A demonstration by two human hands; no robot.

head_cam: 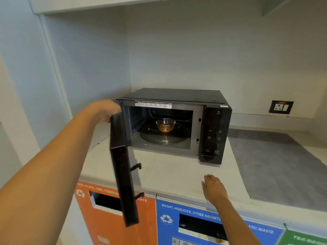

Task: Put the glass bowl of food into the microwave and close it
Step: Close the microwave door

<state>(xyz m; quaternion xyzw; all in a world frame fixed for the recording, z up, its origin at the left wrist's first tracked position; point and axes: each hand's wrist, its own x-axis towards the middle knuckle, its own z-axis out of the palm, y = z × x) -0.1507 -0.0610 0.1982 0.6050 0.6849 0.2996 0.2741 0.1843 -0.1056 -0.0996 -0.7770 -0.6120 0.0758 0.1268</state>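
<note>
A black microwave (215,131) stands on the counter with its door (122,167) swung wide toward me. Inside, a small glass bowl (165,125) holding brown food sits in the middle of the glass turntable (182,134). My left hand (104,111) grips the top edge of the door near its hinge side. My right hand (214,189) hovers flat over the counter's front edge, fingers apart, holding nothing.
The white counter (169,175) has a grey mat (276,165) on its right part. Below the front edge are waste bins with orange (108,225), blue (169,225) and green (304,239) labelled fronts. A wall socket (281,107) is at the back right.
</note>
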